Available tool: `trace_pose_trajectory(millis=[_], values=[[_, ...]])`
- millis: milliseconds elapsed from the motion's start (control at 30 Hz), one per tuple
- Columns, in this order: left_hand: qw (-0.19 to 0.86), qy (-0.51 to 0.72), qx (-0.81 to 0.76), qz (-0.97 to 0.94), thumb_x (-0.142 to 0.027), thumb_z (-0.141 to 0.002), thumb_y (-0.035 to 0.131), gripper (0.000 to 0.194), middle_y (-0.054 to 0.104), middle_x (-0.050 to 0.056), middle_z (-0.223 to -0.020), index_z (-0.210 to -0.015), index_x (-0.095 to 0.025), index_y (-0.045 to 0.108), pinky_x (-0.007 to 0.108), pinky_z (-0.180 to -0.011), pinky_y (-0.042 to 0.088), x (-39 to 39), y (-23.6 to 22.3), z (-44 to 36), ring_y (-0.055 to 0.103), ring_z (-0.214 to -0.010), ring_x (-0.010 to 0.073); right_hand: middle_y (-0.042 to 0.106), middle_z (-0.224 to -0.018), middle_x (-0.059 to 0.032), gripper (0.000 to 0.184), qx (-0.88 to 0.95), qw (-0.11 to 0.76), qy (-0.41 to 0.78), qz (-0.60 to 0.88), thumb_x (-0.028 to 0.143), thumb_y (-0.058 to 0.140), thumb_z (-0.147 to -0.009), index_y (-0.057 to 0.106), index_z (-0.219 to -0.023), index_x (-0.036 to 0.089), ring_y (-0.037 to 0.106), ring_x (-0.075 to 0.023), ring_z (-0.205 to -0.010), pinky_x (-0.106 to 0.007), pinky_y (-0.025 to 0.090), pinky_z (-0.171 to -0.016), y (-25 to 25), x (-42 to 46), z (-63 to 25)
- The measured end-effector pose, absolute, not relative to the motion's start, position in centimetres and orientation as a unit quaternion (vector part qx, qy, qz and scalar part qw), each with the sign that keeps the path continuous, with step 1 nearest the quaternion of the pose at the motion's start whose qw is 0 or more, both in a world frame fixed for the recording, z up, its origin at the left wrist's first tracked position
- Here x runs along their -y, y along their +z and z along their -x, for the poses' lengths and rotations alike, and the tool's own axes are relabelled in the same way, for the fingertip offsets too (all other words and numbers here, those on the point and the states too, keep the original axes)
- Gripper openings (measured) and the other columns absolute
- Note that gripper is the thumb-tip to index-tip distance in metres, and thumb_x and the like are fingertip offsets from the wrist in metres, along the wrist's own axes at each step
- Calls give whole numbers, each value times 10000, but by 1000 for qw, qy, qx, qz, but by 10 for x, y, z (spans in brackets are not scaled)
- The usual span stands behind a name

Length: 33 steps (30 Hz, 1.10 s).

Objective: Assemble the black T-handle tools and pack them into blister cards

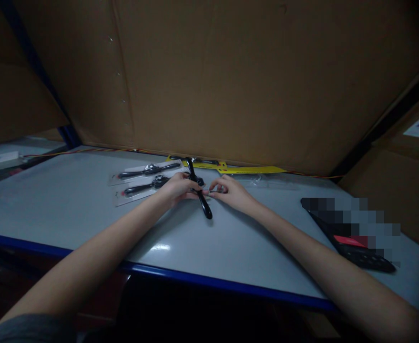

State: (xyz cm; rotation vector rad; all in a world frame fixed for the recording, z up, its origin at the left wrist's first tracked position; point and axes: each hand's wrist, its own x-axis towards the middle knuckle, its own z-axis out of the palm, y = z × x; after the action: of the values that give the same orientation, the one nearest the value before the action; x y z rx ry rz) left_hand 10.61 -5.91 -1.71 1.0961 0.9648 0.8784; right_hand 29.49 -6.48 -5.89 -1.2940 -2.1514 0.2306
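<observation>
My left hand [181, 187] is closed around the middle of a black spokeshave [205, 206], which it holds tilted above the table. One handle points up and away, the other down toward me. Just to the right, my right hand [227, 190] is pinched close to the tool's centre. Whatever lies between its fingertips is too small and dim to make out. Beside my left hand lie two more spokeshaves in clear packs, an upper pack [148, 170] and a lower pack [141, 189] partly covered by the hand.
Behind the hands lie a yellow-backed packed spokeshave [198, 162], a yellow card [255, 169] and a clear plastic shell [266, 181]. A dark, partly pixelated object [366, 257] sits at right. Cardboard [209, 85] walls the back; a blue edge [195, 276] borders the table's front.
</observation>
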Motion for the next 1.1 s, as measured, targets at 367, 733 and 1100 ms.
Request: trace_pose_trajectory(millis=[367,733,1100], values=[[642,377,-438,-504,86,-625,609,303,641,72,-737,-849,-89,504,387,-673,571,58,-18,-104,677,-651,204,549,-861,-38,157,839,304,67,447,314,612,-788,665,-904,223,505,-171,-838,-290,390,-720,-54,70,-293],[674,368,-422,-482,123,-664,549,393,619,92,-798,-966,-88,411,469,-693,563,67,-17,-110,682,-667,238,589,-837,-112,204,839,223,-100,486,150,428,-867,626,-821,139,527,-212,-829,-307,371,-717,-54,68,-295],[685,355,-425,-474,109,-666,578,579,628,99,-828,-1132,-104,308,449,-644,571,69,-26,-115,677,-621,222,599,-671,-16,187,731,455,148,486,308,514,-790,611,-691,182,540,-143,-640,-258,401,-599,-46,73,-291]])
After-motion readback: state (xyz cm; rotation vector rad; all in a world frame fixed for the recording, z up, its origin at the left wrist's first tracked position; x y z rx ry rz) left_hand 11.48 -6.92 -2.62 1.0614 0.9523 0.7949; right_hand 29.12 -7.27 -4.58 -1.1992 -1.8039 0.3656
